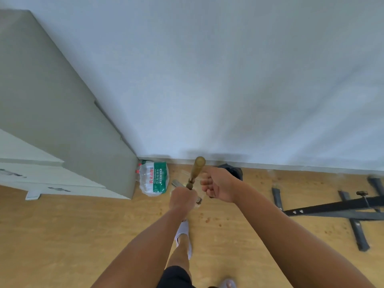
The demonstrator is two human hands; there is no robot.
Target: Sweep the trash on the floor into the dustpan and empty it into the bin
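Wooden floor point(83, 235): bottled-water pack point(153, 178) left of the hands point(182, 199); black metal frame point(332, 206) right; crumbs point(207, 220) below them.

Two bare forearms without sleeves, left hand point(182, 197) and right hand point(218, 187) ungloved, black shorts point(176, 277), white slipper point(184, 235) on one foot, pale slipper point(228, 284) on the other

Pack of water bottles point(153, 178), red characters: 农夫山泉
Same pack, white characters on green: 饮用纯净水
Smaller print below: too blurred to read
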